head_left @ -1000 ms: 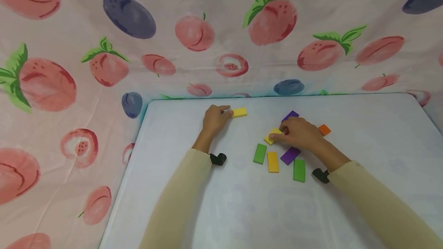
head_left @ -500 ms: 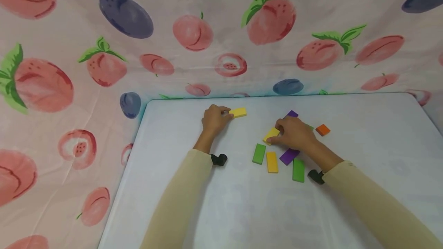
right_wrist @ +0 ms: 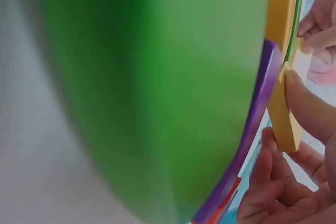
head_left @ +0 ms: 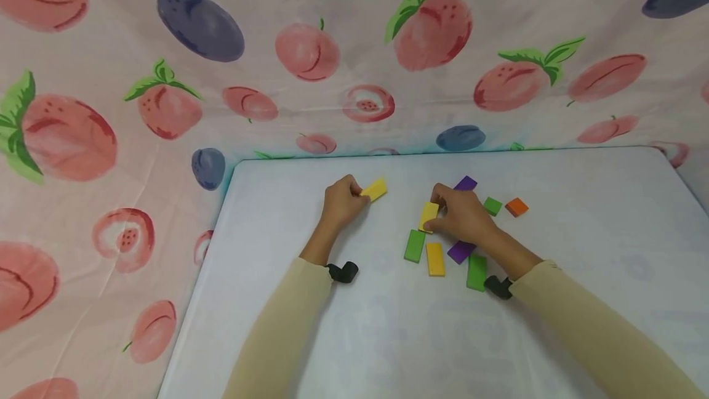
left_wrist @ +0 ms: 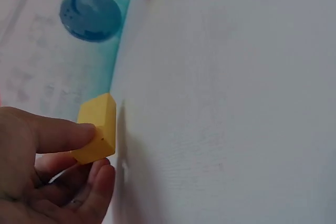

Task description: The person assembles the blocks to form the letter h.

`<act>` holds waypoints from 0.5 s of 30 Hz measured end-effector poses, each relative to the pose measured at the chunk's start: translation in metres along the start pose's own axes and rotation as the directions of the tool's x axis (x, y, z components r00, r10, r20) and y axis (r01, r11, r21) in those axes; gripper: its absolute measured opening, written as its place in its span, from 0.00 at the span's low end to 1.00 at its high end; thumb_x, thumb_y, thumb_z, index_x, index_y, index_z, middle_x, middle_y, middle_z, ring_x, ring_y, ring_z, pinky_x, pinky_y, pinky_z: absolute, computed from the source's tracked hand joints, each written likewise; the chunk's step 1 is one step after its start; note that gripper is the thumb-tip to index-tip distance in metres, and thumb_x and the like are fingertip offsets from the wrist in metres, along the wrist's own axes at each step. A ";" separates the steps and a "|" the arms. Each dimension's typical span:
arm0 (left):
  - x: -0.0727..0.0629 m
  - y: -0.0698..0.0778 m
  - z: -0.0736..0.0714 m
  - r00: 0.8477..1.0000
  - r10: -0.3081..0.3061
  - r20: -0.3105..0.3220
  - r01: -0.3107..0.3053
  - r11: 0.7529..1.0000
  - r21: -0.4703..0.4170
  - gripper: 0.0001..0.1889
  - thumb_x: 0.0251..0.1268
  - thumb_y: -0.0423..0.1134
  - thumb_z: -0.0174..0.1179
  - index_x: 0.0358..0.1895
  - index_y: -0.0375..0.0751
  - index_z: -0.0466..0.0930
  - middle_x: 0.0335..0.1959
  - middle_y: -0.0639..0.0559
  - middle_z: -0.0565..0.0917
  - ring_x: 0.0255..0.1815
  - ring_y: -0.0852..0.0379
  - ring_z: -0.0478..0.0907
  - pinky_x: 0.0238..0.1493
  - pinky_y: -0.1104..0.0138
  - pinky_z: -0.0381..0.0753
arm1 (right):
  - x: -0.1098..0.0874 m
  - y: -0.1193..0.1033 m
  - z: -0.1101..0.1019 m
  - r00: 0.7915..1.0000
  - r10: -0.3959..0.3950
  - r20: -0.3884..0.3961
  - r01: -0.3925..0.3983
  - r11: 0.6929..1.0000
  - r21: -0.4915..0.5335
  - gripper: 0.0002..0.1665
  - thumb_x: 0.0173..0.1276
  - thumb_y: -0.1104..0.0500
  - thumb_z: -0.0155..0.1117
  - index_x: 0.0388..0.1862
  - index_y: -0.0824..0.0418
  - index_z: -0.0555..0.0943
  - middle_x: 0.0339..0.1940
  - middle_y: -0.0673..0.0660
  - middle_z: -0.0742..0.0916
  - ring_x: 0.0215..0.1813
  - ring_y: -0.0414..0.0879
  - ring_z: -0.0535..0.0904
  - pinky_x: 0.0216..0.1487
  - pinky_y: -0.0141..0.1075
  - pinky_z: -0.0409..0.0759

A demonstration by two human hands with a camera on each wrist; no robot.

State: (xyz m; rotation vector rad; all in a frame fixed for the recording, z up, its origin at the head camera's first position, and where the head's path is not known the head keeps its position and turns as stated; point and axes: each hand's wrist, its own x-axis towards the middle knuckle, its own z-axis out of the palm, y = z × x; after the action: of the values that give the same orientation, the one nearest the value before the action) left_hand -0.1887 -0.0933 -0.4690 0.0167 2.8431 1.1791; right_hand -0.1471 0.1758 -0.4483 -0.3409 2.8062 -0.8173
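Note:
In the head view, my left hand [head_left: 342, 202] pinches a flat yellow block [head_left: 374, 190] near the far edge of the table. The left wrist view shows the thumb on one face of this yellow block [left_wrist: 97, 109], its shadow falling on the white surface. Farther right, my right hand [head_left: 462, 214] holds another yellow block [head_left: 429, 214] between thumb and fingers, just behind a green block [head_left: 414, 246]. In the right wrist view the thumb lies along that yellow block [right_wrist: 281, 114], and a blurred green block [right_wrist: 157, 87] fills much of the picture.
Around the right hand lie an amber block [head_left: 436, 260], a purple block [head_left: 460, 252], a green block [head_left: 477, 273], another purple block [head_left: 466, 183], a small green block [head_left: 492, 205] and an orange block [head_left: 517, 207]. Fruit-print cloth [head_left: 332, 109] rises behind the white table [head_left: 388, 337].
My left hand has drawn its yellow block slightly nearer and tilted it. My right hand has shifted left, turning its yellow block more lengthwise and uncovering the small green block.

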 end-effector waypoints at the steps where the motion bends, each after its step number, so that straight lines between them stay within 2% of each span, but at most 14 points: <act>1: -0.004 0.001 -0.003 1.000 -0.021 0.012 0.022 1.000 -0.020 0.09 0.60 0.36 0.71 0.38 0.38 0.81 0.39 0.43 0.87 0.41 0.50 0.83 0.45 0.59 0.84 | 0.000 -0.001 0.000 1.000 0.003 -0.010 -0.002 1.000 0.015 0.27 0.58 0.52 0.82 0.49 0.58 0.77 0.42 0.60 0.89 0.42 0.52 0.82 0.45 0.47 0.83; 3: -0.012 0.001 -0.009 0.995 -0.076 0.064 0.081 0.993 -0.084 0.10 0.61 0.38 0.71 0.40 0.39 0.80 0.42 0.45 0.87 0.43 0.50 0.83 0.44 0.61 0.84 | 0.001 -0.001 0.001 1.000 0.012 -0.025 -0.010 0.999 0.050 0.25 0.59 0.53 0.80 0.49 0.59 0.77 0.42 0.60 0.88 0.43 0.54 0.83 0.46 0.48 0.84; 5: -0.019 0.000 -0.015 0.982 -0.125 0.144 0.150 0.972 -0.178 0.13 0.62 0.37 0.70 0.47 0.41 0.80 0.46 0.46 0.85 0.44 0.51 0.83 0.43 0.64 0.84 | 0.003 -0.001 0.001 0.999 0.028 -0.036 -0.024 0.996 0.089 0.23 0.62 0.54 0.78 0.50 0.58 0.77 0.44 0.60 0.88 0.47 0.56 0.84 0.48 0.49 0.84; 7: -0.027 -0.001 -0.021 0.958 -0.160 0.239 0.224 0.937 -0.269 0.20 0.64 0.34 0.68 0.58 0.43 0.78 0.47 0.46 0.81 0.44 0.53 0.82 0.43 0.66 0.85 | 0.004 -0.002 -0.001 0.998 0.057 -0.038 -0.052 0.989 0.139 0.22 0.64 0.53 0.77 0.51 0.58 0.77 0.47 0.62 0.89 0.51 0.58 0.84 0.50 0.51 0.84; 10: -0.040 -0.006 -0.028 0.917 -0.156 0.368 0.298 0.880 -0.369 0.33 0.66 0.29 0.64 0.74 0.52 0.69 0.46 0.46 0.75 0.42 0.54 0.82 0.46 0.65 0.87 | 0.005 -0.006 -0.005 0.993 0.113 -0.019 -0.105 0.966 0.237 0.22 0.66 0.52 0.75 0.53 0.57 0.76 0.50 0.62 0.88 0.52 0.59 0.83 0.50 0.49 0.83; 12: -0.049 -0.011 -0.031 0.895 -0.138 0.424 0.324 0.855 -0.405 0.37 0.67 0.26 0.62 0.77 0.57 0.66 0.43 0.46 0.72 0.42 0.54 0.82 0.47 0.65 0.88 | 0.006 -0.011 -0.007 0.989 0.149 0.008 -0.144 0.937 0.319 0.23 0.67 0.51 0.74 0.55 0.56 0.76 0.52 0.62 0.87 0.52 0.58 0.84 0.50 0.47 0.84; 14: -0.058 -0.016 -0.033 0.879 -0.118 0.462 0.341 0.834 -0.435 0.37 0.68 0.25 0.61 0.77 0.57 0.66 0.42 0.46 0.71 0.42 0.53 0.83 0.48 0.64 0.88 | 0.007 -0.015 -0.008 0.982 0.178 0.060 -0.186 0.880 0.438 0.24 0.68 0.52 0.73 0.58 0.56 0.75 0.54 0.62 0.84 0.52 0.56 0.84 0.51 0.45 0.87; 15: -0.062 -0.019 -0.033 0.874 -0.111 0.473 0.343 0.830 -0.440 0.35 0.68 0.26 0.61 0.75 0.56 0.68 0.42 0.46 0.72 0.42 0.53 0.84 0.48 0.64 0.88 | 0.008 -0.018 -0.008 0.978 0.188 0.091 -0.208 0.839 0.502 0.25 0.69 0.53 0.72 0.60 0.57 0.74 0.55 0.63 0.83 0.53 0.56 0.84 0.52 0.45 0.87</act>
State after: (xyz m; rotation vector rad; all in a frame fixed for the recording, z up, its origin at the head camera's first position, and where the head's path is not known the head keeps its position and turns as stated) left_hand -0.1282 -0.1325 -0.4554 -0.0855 2.0151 1.5975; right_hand -0.1540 0.1629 -0.4329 0.0244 2.4035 -1.4273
